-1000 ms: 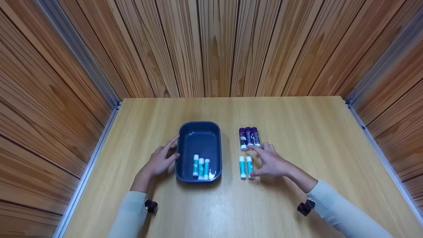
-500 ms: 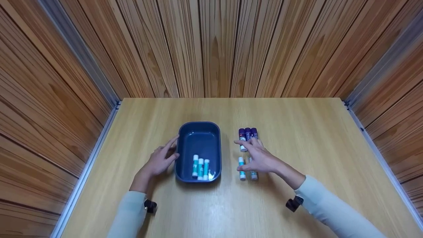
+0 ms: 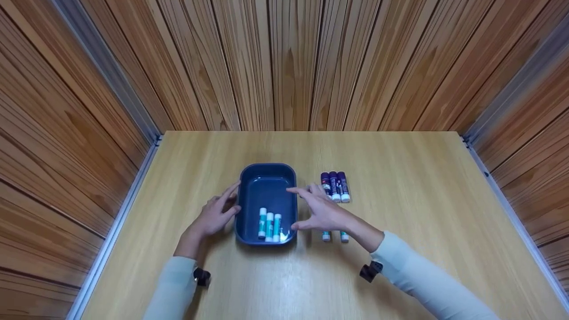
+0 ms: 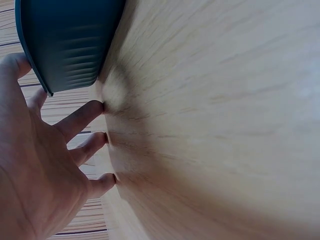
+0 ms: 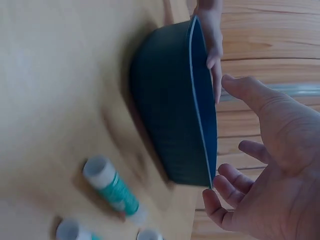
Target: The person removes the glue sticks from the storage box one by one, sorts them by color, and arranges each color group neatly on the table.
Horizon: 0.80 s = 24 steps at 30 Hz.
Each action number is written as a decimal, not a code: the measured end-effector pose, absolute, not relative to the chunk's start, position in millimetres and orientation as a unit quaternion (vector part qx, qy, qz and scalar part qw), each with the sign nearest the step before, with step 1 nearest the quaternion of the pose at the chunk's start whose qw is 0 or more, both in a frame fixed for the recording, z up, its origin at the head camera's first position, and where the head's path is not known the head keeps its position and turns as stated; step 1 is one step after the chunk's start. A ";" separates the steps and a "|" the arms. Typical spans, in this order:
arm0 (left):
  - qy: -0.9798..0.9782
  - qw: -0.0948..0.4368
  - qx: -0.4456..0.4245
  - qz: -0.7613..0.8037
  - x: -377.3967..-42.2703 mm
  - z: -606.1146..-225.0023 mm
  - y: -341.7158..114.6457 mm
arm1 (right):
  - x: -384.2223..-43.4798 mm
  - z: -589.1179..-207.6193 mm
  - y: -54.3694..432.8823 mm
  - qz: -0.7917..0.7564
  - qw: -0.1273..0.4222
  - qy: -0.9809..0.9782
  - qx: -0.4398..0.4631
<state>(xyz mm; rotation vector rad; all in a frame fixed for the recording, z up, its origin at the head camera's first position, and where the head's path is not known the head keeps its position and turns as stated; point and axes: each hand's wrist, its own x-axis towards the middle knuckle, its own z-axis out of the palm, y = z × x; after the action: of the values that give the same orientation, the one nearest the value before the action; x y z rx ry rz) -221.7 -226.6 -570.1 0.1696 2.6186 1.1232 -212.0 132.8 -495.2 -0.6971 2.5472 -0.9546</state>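
3 teal tubes [image 3: 270, 227] inside blue tray [image 3: 268, 190]

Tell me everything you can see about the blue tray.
The blue tray is a deep, dark rectangle with rounded corners, a thin rim and ridges on an outer wall; it looks like plastic. It sits upright on the table, three teal-and-white tubes lying in its near end. The left hand touches its left rim; the right hand is at its right rim, contact unclear.
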 end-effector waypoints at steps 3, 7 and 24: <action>0.909 0.140 0.062 0.387 -222.2 -571.0 -226.6 | -211.2 -492.5 122.3 -0.345 0.170 0.888 -0.253; 0.910 0.144 0.061 0.385 -222.8 -571.4 -226.4 | -211.1 -490.4 109.7 -0.361 0.181 0.877 -0.261; 0.909 0.150 0.052 0.385 -222.6 -570.4 -227.2 | -221.1 -499.3 64.4 -0.345 0.211 0.869 -0.285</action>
<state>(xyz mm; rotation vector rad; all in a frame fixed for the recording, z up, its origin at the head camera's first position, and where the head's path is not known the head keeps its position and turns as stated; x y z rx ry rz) -222.6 -227.2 -570.4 0.1503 2.6126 1.1062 -221.1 64.4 -499.3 -0.7922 2.4159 -0.9576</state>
